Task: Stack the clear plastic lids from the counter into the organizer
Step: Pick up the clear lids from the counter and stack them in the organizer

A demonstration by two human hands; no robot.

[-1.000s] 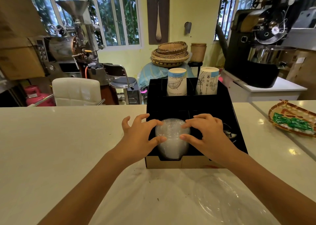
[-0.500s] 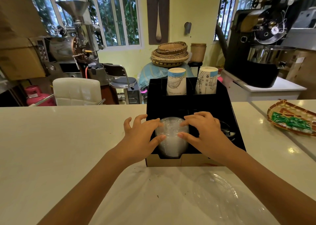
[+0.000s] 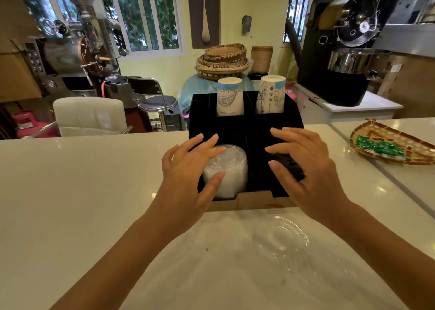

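Hands hover over the black organizer (image 3: pixel 244 123) on the pale table (image 3: pixel 82 180). The left hand (image 3: pixel 188 175) is spread wide, fingers and thumb laid on the stack of clear lids (image 3: pixel 229 171) that sits in the organizer's front left compartment; it rests there rather than gripping. The right hand (image 3: pixel 306 168) is splayed just as wide over the front right compartment, holding nothing, with some dark items beneath it that I can't make out. Two paper cup stacks (image 3: pixel 270 94) stand upright in the rear compartments. Nearer the person, one more clear lid (image 3: pixel 282 239) lies flat on the table, between the forearms and well short of the organizer. Off to the right sits a woven tray (image 3: pixel 395 142) with green packets.
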